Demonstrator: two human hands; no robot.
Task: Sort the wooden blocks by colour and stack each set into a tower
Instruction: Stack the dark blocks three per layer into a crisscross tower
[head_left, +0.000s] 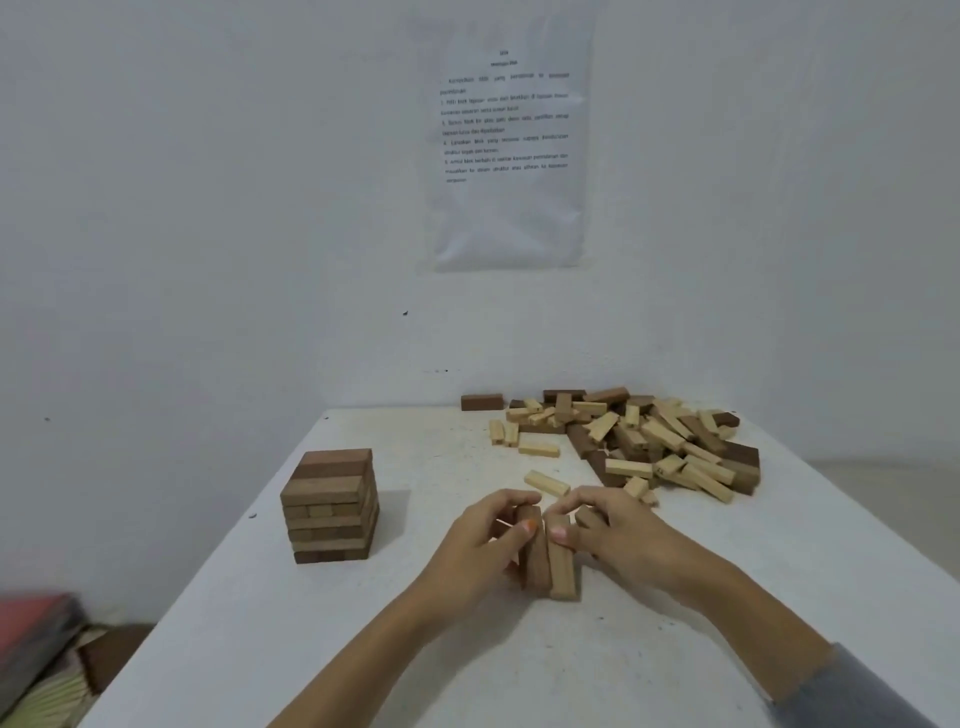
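A tower of brown blocks (332, 506) stands several layers high on the left of the white table (260, 649). At the far right lies a loose pile of pale and dark blocks (649, 441). In the middle, my left hand (478, 551) and my right hand (618, 530) together hold a small bundle of brown blocks (550, 561), pressed side by side and reaching down to the tabletop. My left fingers curl round the darker block and my right thumb pinches the lighter one. One pale block (546, 483) lies just beyond my hands.
A single dark block (482, 402) sits at the table's far edge by the wall. A printed sheet (506, 150) hangs on the wall. Off the table's left edge, low down, lie a red thing (31, 623) and patterned cloth.
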